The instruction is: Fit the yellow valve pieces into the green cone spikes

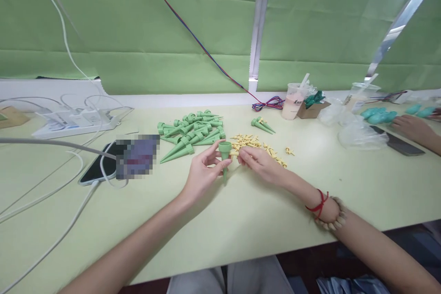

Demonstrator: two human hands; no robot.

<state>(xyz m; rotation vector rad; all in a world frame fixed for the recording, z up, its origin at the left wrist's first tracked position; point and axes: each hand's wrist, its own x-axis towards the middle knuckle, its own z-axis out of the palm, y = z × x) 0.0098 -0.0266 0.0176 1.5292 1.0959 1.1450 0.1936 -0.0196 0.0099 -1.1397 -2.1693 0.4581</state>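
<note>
Left hand (201, 172) pinches one green cone (224, 156) upright, tip on the table (241, 220) | right hand (260, 163), fingers curled, rests on a scatter of yellow pegs (255, 143), too many to count | behind: heap of green cones (191, 135), two more apart (262, 125) | two cups (292, 101).

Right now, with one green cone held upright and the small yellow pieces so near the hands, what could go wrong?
1. The right hand rests on the heap of small yellow pieces; a sweep of the wrist could scatter them over the table.
2. The left hand grips the green cone only with its fingertips, so it may slip or tilt.
3. The drink cup stands close behind the work and could be knocked over by a long reach.
</note>
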